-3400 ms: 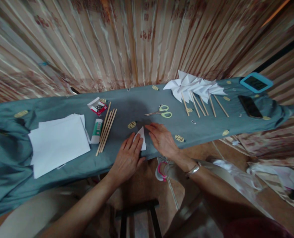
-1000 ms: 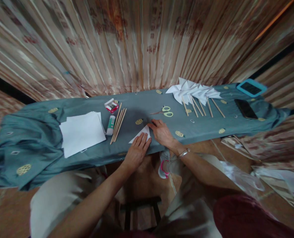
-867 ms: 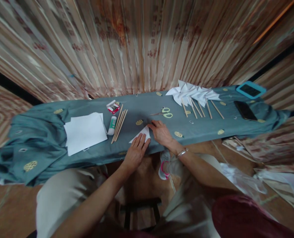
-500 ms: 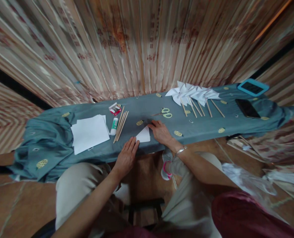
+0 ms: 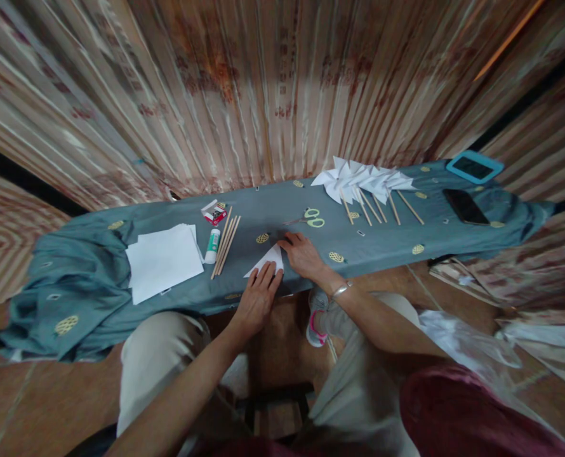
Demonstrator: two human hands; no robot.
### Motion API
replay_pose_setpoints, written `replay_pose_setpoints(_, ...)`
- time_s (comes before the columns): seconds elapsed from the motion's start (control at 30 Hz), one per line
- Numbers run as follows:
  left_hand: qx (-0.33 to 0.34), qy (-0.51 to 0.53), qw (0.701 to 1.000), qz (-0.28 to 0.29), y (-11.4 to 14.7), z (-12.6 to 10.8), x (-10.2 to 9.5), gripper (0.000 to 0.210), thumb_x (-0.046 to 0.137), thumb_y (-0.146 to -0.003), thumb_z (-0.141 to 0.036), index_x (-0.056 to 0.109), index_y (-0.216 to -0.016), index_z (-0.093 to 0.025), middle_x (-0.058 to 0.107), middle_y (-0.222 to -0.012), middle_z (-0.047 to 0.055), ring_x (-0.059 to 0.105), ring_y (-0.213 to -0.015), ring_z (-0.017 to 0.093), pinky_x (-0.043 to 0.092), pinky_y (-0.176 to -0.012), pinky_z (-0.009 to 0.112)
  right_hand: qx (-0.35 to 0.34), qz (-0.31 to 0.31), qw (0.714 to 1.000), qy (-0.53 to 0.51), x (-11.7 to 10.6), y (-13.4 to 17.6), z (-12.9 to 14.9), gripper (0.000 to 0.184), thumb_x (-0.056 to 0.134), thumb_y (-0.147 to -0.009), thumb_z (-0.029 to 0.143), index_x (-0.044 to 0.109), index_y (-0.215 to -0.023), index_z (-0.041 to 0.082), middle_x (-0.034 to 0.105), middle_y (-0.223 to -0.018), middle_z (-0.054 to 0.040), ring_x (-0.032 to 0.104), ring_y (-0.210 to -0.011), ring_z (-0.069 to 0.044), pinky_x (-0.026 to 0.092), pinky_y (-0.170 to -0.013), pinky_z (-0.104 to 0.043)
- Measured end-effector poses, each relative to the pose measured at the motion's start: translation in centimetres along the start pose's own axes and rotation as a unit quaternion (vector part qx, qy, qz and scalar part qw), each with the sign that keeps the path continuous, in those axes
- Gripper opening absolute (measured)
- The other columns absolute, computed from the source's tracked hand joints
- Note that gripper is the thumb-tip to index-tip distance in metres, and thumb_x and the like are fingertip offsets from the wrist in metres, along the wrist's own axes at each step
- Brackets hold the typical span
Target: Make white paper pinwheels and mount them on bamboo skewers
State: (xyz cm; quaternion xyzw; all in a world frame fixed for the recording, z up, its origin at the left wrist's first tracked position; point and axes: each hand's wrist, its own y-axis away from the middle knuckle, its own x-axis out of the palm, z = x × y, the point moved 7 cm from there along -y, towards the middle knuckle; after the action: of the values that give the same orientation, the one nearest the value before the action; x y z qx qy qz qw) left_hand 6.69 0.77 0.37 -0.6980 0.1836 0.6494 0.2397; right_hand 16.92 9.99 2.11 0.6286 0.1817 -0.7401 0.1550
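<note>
A small white paper folded into a triangle (image 5: 266, 259) lies near the front edge of the cloth-covered table. My left hand (image 5: 258, 293) rests flat on its lower right part, fingers stretched out and covering some of it. At the paper's upper corner, my right hand (image 5: 302, 255) has its fingertips bent together on the tip. Just beyond the right hand lie scissors (image 5: 315, 218) with pale green handles. To the left are several thin wooden sticks (image 5: 226, 244), a green and white glue stick (image 5: 212, 246) and a small red and white box (image 5: 214, 212).
A stack of white paper sheets (image 5: 166, 261) lies on the left of the table (image 5: 282, 203). Several white paper pinwheels (image 5: 361, 179) on sticks overlap at the back right. Beyond them are a dark phone (image 5: 465, 207) and a blue-framed device (image 5: 475, 166). A curtain (image 5: 244, 114) hangs behind.
My left hand has moved right and up, from the paper's left corner onto its lower right part. My right hand stays at the upper corner. The whole view has shifted slightly.
</note>
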Motion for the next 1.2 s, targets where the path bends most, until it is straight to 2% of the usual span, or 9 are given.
replay_pose_setpoints(0.3,0.001,0.034,0.999,-0.028,0.0,0.1,0.6,0.061,0.042,-0.083,-0.008,0.037,-0.143,-0.01,0.038,-0.15,0.02,0.03,-0.142,0.028,0.03,-0.112,0.05,0.013,-0.001,1.0,-0.014,0.3,-0.2,-0.2,0.041,0.038,-0.092,0.011,0.059,-0.126,0.017,0.053,-0.132,-0.0155,0.048,-0.114,-0.026,0.043,-0.094,-0.04)
replay_pose_setpoints(0.43,-0.021,0.099,0.993,-0.058,0.0,0.9,0.1,0.059,0.046,-0.085,-0.014,0.034,-0.142,-0.008,0.042,-0.147,0.023,0.036,-0.139,0.028,0.035,-0.109,0.049,0.025,-0.022,0.994,-0.1,0.0,-0.3,-1.1,0.042,0.04,-0.09,0.009,0.059,-0.127,0.016,0.055,-0.133,-0.0134,0.05,-0.117,-0.022,0.04,-0.101,-0.037)
replay_pose_setpoints(0.53,-0.035,0.118,0.99,-0.069,-0.4,1.5,-0.5,0.048,0.045,-0.09,-0.019,0.041,-0.137,-0.008,0.048,-0.142,0.021,0.044,-0.133,0.027,0.04,-0.104,0.046,0.043,-0.035,0.984,-0.167,-0.8,0.1,-2.2,0.04,0.042,-0.089,0.008,0.06,-0.124,0.013,0.061,-0.128,-0.0116,0.053,-0.118,-0.019,0.039,-0.103,-0.033)
replay_pose_setpoints(0.67,-0.039,0.097,0.993,-0.053,-1.2,2.2,-1.0,0.039,0.046,-0.092,-0.02,0.048,-0.13,-0.012,0.058,-0.132,0.017,0.053,-0.12,0.027,0.046,-0.092,0.043,0.04,-0.006,0.982,-0.183,-1.8,1.5,-2.4,0.029,0.046,-0.087,0.008,0.071,-0.101,0.017,0.071,-0.106,-0.0058,0.064,-0.099,-0.016,0.045,-0.092,-0.028)
replay_pose_setpoints(0.8,-0.039,0.09,0.995,-0.035,-2.3,2.9,-1.5,0.033,0.053,-0.09,-0.023,0.055,-0.122,-0.016,0.063,-0.122,0.012,0.055,-0.107,0.027,0.047,-0.083,0.04,0.021,0.053,0.974,-0.219,-1.5,2.7,-1.5,0.026,0.051,-0.085,0.009,0.072,-0.096,0.018,0.072,-0.097,-0.004,0.064,-0.082,-0.014,0.046,-0.078,-0.025)
replay_pose_setpoints(0.9,-0.024,0.096,0.995,-0.03,-3.0,3.3,-1.5,0.029,0.056,-0.089,-0.025,0.058,-0.117,-0.016,0.064,-0.116,0.01,0.054,-0.104,0.025,0.047,-0.083,0.039,0.018,0.067,0.971,-0.227,-1.1,2.7,-1.1,0.026,0.052,-0.085,0.009,0.073,-0.095,0.018,0.071,-0.097,-0.0047,0.064,-0.083,-0.014,0.045,-0.077,-0.026)
replay_pose_setpoints(1.07,0.013,0.083,0.995,-0.046,-3.1,3.3,-1.0,0.025,0.054,-0.09,-0.023,0.06,-0.113,-0.016,0.065,-0.109,0.01,0.053,-0.099,0.026,0.047,-0.082,0.038,-0.025,0.067,0.965,-0.252,-0.6,2.4,-0.5,0.027,0.052,-0.082,0.006,0.074,-0.094,0.016,0.071,-0.096,-0.0076,0.064,-0.087,-0.017,0.046,-0.081,-0.027)
replay_pose_setpoints(1.2,0.018,0.118,0.99,-0.078,-2.8,3.5,-1.1,0.028,0.056,-0.09,-0.026,0.059,-0.115,-0.015,0.066,-0.11,0.011,0.053,-0.1,0.026,0.048,-0.084,0.039,-0.008,0.062,0.953,-0.296,-0.1,2.5,-0.8,0.026,0.054,-0.081,0.007,0.075,-0.093,0.016,0.071,-0.098,-0.0081,0.065,-0.087,-0.017,0.047,-0.081,-0.028)
